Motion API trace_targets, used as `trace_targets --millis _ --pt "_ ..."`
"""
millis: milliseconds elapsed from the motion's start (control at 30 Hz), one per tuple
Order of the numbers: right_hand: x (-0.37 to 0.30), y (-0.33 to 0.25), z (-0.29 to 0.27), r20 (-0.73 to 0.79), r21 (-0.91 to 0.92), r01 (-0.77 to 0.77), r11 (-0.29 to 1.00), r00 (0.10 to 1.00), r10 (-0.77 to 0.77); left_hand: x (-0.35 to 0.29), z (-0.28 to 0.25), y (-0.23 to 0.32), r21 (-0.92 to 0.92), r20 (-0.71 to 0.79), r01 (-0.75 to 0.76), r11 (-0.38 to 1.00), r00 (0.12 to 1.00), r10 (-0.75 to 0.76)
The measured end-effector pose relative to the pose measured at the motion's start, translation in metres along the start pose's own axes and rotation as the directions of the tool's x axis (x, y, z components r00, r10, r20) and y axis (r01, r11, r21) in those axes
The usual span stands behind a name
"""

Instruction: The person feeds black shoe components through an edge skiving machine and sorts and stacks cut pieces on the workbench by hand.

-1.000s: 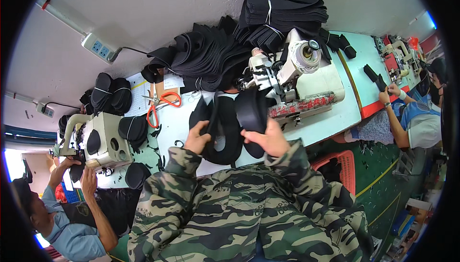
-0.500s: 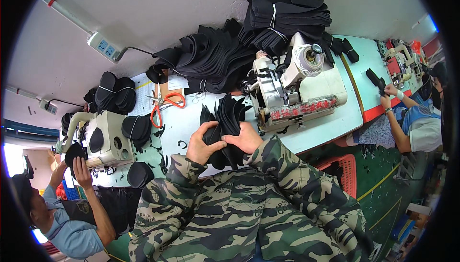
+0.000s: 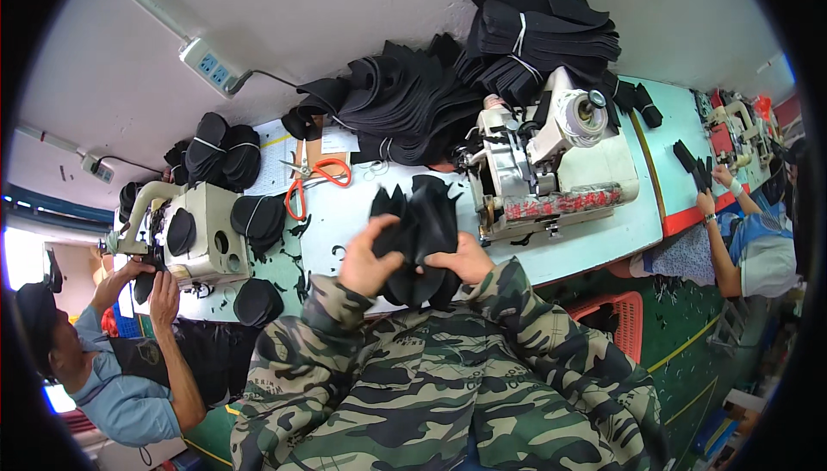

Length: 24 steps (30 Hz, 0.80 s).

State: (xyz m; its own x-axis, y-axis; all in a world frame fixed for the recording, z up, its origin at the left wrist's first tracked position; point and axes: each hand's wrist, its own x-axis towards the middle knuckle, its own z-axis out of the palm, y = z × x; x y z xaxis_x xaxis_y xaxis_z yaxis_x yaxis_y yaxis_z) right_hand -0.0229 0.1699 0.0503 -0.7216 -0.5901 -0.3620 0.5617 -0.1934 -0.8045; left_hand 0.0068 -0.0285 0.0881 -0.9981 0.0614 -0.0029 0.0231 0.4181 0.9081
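Observation:
Between my hands, in front of my body, a bundle of curved black fabric pieces stands fanned apart at the top. My left hand holds its left side, thumb toward the middle and the other fingers partly behind the cloth. On the right side, my right hand grips the bundle with the thumb pressed on its front; its other fingers are mostly hidden. Orange-handled scissors lie beyond my left hand. A cream sewing machine stands just beyond and right of my right hand.
Piles of black pieces and a tied stack lie along the wall. At left, a co-worker's hands are at another sewing machine. Another person works far right. A red basket stands below the table's right edge.
The view has shifted, so the table appears farther right. My hands have spread slightly apart and the bundle has opened wider. The left co-worker's hands have lowered the black piece toward their machine.

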Motion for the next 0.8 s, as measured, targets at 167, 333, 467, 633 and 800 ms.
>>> trace_targets --millis 167,333,467,633,800 --pt "-0.028 -0.024 -0.018 -0.088 0.095 -0.055 0.994 0.994 0.064 0.037 -0.109 0.018 -0.644 -0.21 0.089 0.76 0.935 -0.287" --pt "-0.044 -0.038 -0.018 -0.019 0.081 -0.1 0.992 0.995 0.102 0.099 -0.175 0.03 -0.577 -0.414 -0.193 0.793 0.907 -0.08" --pt "-0.051 -0.043 -0.017 -0.054 0.078 -0.092 0.993 0.994 0.097 0.126 -0.183 0.007 -0.688 -0.545 -0.431 0.584 0.838 -0.023" --pt "-0.053 -0.048 -0.011 -0.035 0.11 -0.069 0.992 0.997 0.073 0.117 -0.113 -0.176 -0.624 -0.695 -0.241 0.744 0.607 -0.386" --pt "-0.049 -0.047 -0.014 0.002 0.019 -0.035 0.999 0.999 0.035 0.083 -0.081 -0.241 -0.227 -0.77 0.58 0.782 0.385 -0.509"
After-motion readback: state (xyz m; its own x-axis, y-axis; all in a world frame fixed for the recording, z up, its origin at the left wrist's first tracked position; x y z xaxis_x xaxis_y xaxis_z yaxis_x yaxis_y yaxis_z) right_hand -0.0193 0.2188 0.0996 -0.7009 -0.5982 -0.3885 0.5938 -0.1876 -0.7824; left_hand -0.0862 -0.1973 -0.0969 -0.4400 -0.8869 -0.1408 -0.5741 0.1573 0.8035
